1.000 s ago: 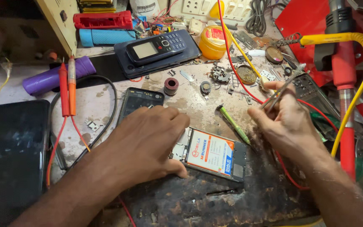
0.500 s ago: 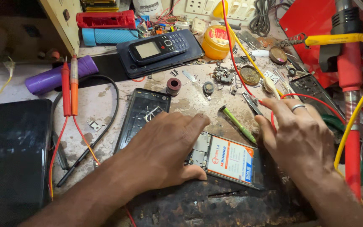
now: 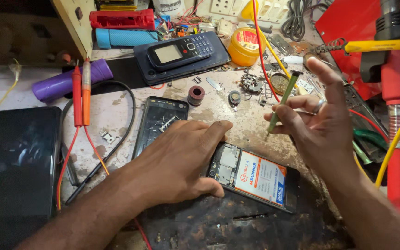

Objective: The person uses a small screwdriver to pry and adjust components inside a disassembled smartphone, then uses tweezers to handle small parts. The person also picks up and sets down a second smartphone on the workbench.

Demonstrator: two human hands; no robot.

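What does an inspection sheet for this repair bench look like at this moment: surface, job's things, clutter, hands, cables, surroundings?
Surface: worn, stained bench top; a dark scorched mat lies under the work.
Job's things: opened phone, back off, with board and white-and-blue battery exposed; green-handled tool.
Clutter: cracked phone screen, keypad phone on a dark slab, yellow tin, purple cylinder, small loose parts.
Hands: left hand presses on the opened phone's upper end; right hand, wearing a ring, holds the green-handled tool raised above the bench.
Cables: red and orange probes with leads; black cable; yellow cable.
Surroundings: socket strip at the back; red stand on the right.
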